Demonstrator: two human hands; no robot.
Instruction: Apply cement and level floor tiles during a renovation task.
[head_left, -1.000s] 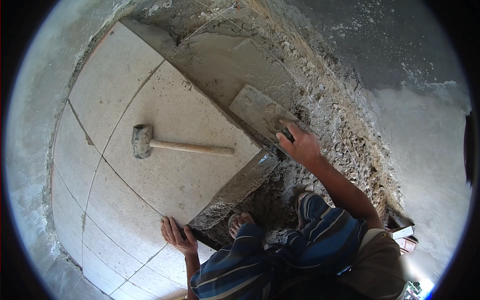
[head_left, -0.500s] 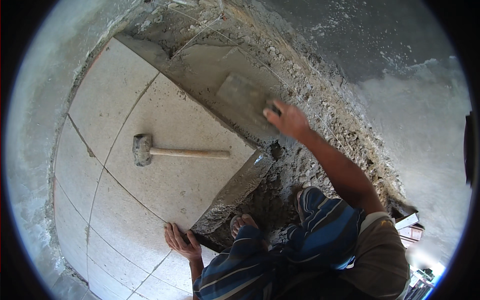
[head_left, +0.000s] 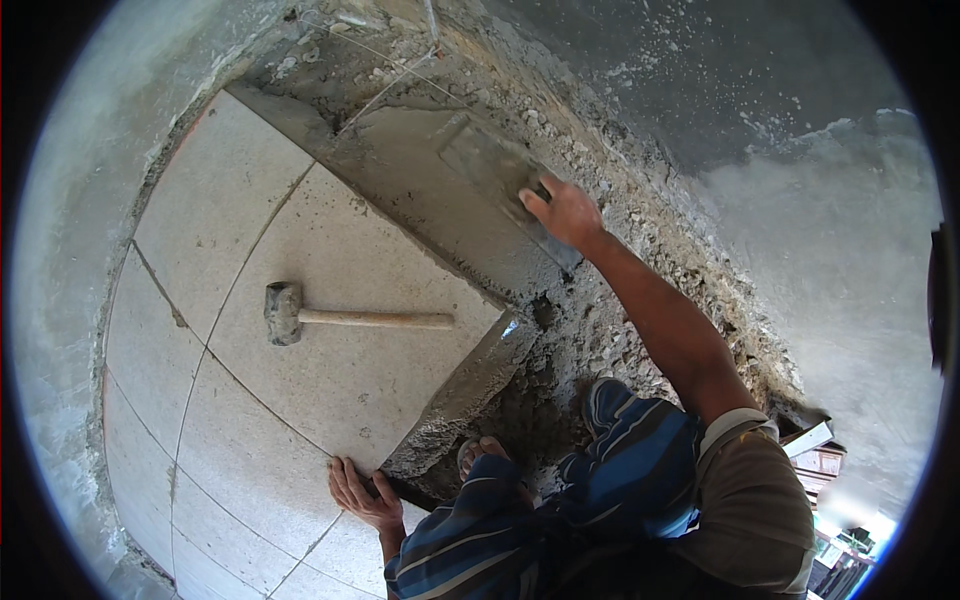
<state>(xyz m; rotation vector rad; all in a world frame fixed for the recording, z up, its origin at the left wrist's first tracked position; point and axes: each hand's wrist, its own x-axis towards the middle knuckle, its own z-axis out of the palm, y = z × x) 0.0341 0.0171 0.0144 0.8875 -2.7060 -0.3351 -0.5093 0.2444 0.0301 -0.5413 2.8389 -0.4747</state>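
Observation:
My right hand (head_left: 567,214) grips the dark handle of a flat steel trowel (head_left: 474,147), whose long blade lies on the wet grey mortar (head_left: 421,216) beside the edge of the pale floor tiles (head_left: 354,252). My left hand (head_left: 365,498) rests with outstretched fingers on the tile near its lower corner, by my feet. A mallet (head_left: 283,314) with a dark, mortar-smeared head and a wooden handle lies on a tile left of the trowel.
A rough rubble strip (head_left: 674,293), crossed by thin strings higher up, borders the mortar along a grey wall (head_left: 795,240). Another wall (head_left: 70,310) curves along the left. Stacked boxes (head_left: 815,457) sit at the lower right, beside my body. My sandalled feet stand in dark, damp rubble.
My right hand and the trowel have moved up and away from me along the mortar, which now shows behind the blade. My left hand stays on the tile as the view shifts slightly.

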